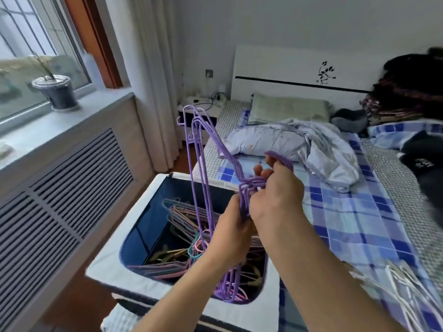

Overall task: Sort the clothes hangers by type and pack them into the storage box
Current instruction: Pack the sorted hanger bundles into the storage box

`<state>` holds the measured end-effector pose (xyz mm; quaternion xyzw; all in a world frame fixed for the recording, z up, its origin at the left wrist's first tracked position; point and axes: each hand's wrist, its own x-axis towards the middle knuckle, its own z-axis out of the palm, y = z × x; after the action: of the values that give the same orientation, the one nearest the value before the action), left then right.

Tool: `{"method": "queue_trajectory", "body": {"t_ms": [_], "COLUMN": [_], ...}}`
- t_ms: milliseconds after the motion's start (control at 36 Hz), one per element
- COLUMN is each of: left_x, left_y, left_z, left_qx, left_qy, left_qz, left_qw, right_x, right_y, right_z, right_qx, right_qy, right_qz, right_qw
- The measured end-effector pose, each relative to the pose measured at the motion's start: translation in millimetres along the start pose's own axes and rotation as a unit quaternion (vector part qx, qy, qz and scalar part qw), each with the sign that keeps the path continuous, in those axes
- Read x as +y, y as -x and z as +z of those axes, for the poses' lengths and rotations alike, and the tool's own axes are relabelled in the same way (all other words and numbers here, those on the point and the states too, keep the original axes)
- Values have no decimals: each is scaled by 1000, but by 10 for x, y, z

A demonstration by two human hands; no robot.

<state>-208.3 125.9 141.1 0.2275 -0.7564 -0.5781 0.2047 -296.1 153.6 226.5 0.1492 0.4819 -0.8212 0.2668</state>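
Holding a bunch of purple hangers [203,149] with both hands, I have them up over the open storage box [134,226]. My right hand [275,195] has its grip curled round the neck of the bunch, where the wires twist together below the hooks, and the hooks curve up over my fingers. My left hand [230,233] grips the same bunch just below, its fingers wrapped round the wires and touching the right hand. The hangers stand nearly on end: one shoulder points up toward the curtain [153,68], the other hangs down into the box.

Inside the box lies a loose heap of thin hangers [182,219] in pink, teal and purple, with some darker ones under them that I cannot make out clearly. The box stands on the floor between the radiator cover [60,188] under the window and the bed [354,224]. On the checked blue sheet at the lower right lies a bundle of white hangers [398,291], well apart from the box. A crumpled quilt [311,149] and a pillow [287,111] lie farther up the bed.
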Motion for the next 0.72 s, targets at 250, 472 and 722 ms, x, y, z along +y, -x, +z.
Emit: {"method": "queue_trajectory", "body": {"t_ms": [250, 472, 722], "left_x": [-145, -269, -655], "left_y": [-270, -183, -114], "left_z": [-721, -1289, -1698], "left_qx": [-164, -357, -380], "left_qy": [100, 147, -61], "left_qz": [-170, -246, -261], "left_qw": [967, 889, 885], "right_x": [123, 428, 995], "right_y": [-191, -292, -749], "right_z": [158, 280, -4], "right_qx": [-169, 5, 135], "right_qy": [146, 47, 32], "right_qz": [-7, 51, 103], "right_qw": [975, 998, 985]}}
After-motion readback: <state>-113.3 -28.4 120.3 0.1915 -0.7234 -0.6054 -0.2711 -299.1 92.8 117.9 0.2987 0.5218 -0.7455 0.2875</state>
